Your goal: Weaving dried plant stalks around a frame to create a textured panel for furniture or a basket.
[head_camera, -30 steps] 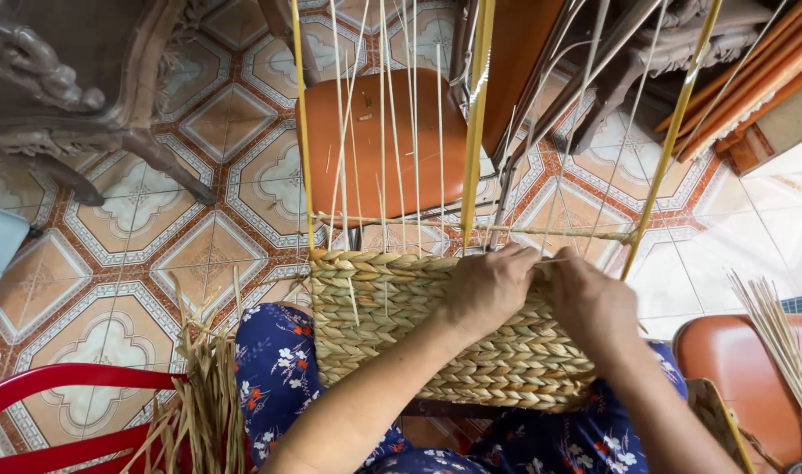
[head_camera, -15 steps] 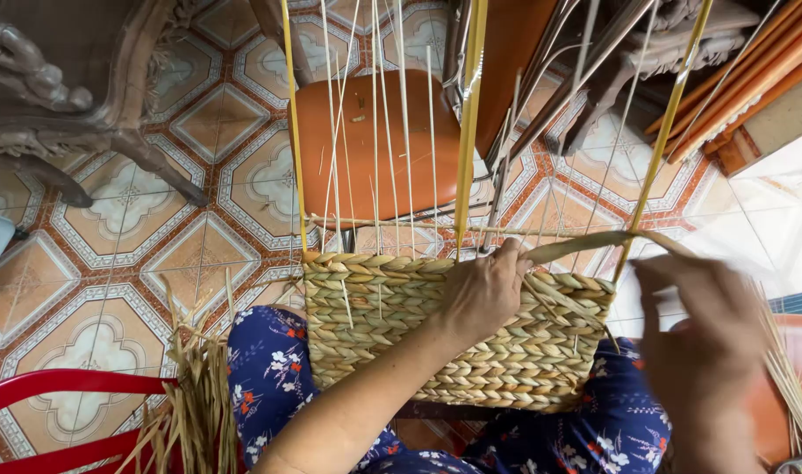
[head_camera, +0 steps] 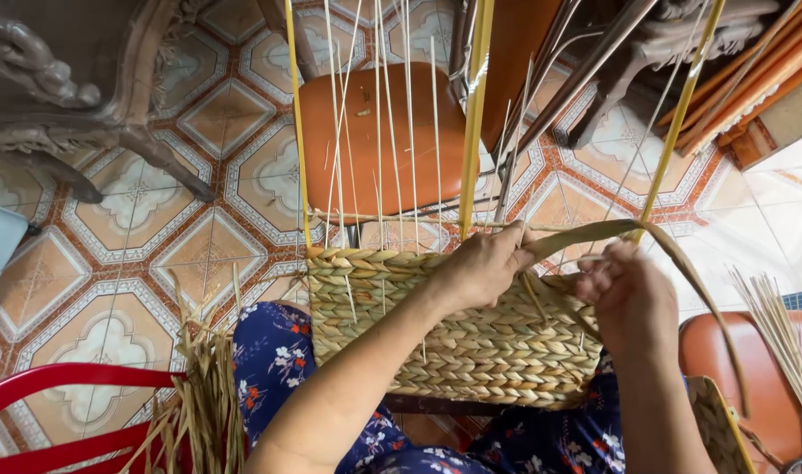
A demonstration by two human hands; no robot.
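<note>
1. Presently, half-woven seagrass basket: rests on the lap, over the blue floral dress; braided rows finished below, pale upright stakes rising bare above.
2. Left hand: grip pressed on the top rim, pinning the latest row.
3. Right hand: grip pinching a flat seagrass strand, which arcs from rim to right.
4. Handling note, by judgement: keep the strand taut, seated tight against the row beneath, stakes evenly spaced.
5. Surroundings: orange chair seat; patterned tile floor; loose dried seagrass; red plastic chair.
</note>
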